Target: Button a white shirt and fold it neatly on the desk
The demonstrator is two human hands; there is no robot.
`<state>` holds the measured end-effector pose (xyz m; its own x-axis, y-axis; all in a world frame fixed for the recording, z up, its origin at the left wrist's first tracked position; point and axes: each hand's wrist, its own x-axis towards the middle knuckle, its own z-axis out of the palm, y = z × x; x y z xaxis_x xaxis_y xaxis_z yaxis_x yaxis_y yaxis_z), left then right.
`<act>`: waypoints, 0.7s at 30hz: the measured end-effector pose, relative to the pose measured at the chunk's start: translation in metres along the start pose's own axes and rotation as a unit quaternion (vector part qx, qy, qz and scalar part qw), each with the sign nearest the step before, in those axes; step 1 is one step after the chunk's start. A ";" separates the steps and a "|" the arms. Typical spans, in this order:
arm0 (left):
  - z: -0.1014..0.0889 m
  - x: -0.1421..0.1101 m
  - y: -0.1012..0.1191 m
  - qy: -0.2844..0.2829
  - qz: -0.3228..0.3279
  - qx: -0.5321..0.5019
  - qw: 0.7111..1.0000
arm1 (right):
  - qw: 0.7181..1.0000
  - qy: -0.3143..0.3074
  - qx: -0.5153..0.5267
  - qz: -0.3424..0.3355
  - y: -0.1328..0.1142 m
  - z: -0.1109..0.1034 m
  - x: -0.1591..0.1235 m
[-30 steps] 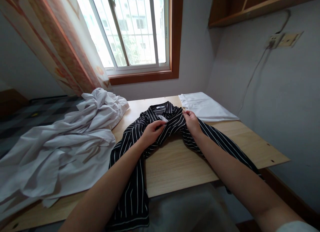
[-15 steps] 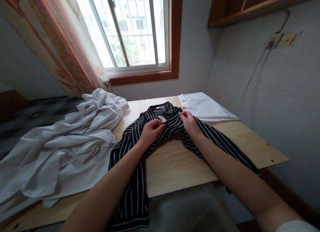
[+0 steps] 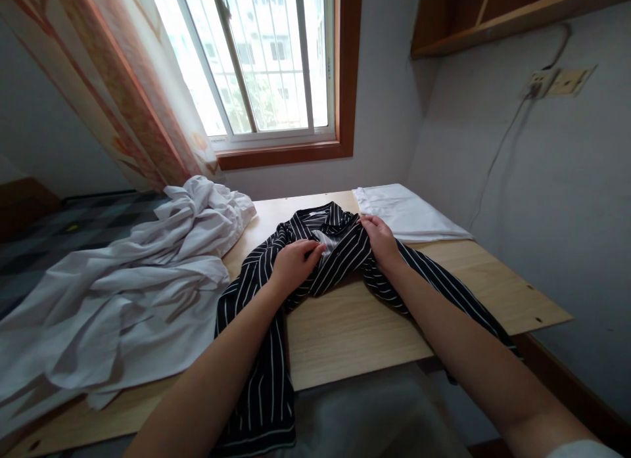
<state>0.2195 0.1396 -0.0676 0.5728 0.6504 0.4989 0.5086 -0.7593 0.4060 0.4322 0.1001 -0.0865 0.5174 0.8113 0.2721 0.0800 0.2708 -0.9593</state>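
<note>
A black shirt with white stripes (image 3: 345,253) lies on the wooden board, its collar toward the window and its sleeves running down both sides. My right hand (image 3: 382,240) pinches the shirt's front edge just right of the collar. My left hand (image 3: 294,264) is over the left side of the chest, thumb and fingers closed together at the front opening. Pale inner cloth shows between the hands. The fingertips of the left hand partly hide what they grip.
A rumpled white cloth (image 3: 148,300) covers the left of the wooden board (image 3: 355,340). At the back right lies a folded white garment (image 3: 409,215). A curtain (image 3: 142,83) hangs beside the window (image 3: 266,64). A cord (image 3: 497,156) runs down the right wall.
My right hand has shifted slightly right, drawing the shirt's front edge with it. The front panel is spread wider and more pale inner cloth shows. My left hand has moved slightly left.
</note>
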 end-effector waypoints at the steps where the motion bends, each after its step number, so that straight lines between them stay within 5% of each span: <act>1: -0.005 0.000 -0.001 -0.003 -0.007 0.023 1.000 | 0.999 -0.049 0.004 0.004 -0.007 -0.003 -0.003; 6: -0.030 0.006 -0.017 0.053 -0.110 0.068 0.990 | 0.942 -0.325 -0.075 0.042 -0.029 -0.016 -0.008; 8: -0.031 0.007 -0.029 0.069 -0.142 0.120 0.980 | 0.943 -0.305 -0.134 -0.001 -0.028 -0.020 -0.002; 10: -0.025 0.007 -0.043 0.048 -0.188 0.193 0.962 | 0.947 -0.196 -0.245 -0.067 -0.022 -0.025 0.006; 13: -0.010 0.002 -0.060 -0.044 -0.281 0.261 0.922 | 0.875 -0.057 -0.478 -0.049 -0.009 -0.031 0.013; 17: 0.002 -0.003 -0.068 -0.119 -0.305 0.282 0.902 | 0.769 -0.119 -0.622 0.089 0.005 -0.030 0.011; 21: 0.009 -0.004 -0.066 -0.114 -0.260 0.282 0.917 | 0.761 -0.151 -0.631 0.012 0.014 -0.013 0.002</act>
<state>0.1894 0.1869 -0.1030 0.2451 0.9577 0.1511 0.9655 -0.2553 0.0521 0.4455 0.0991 -0.0999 0.3283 0.9415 0.0759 0.9262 -0.3051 -0.2213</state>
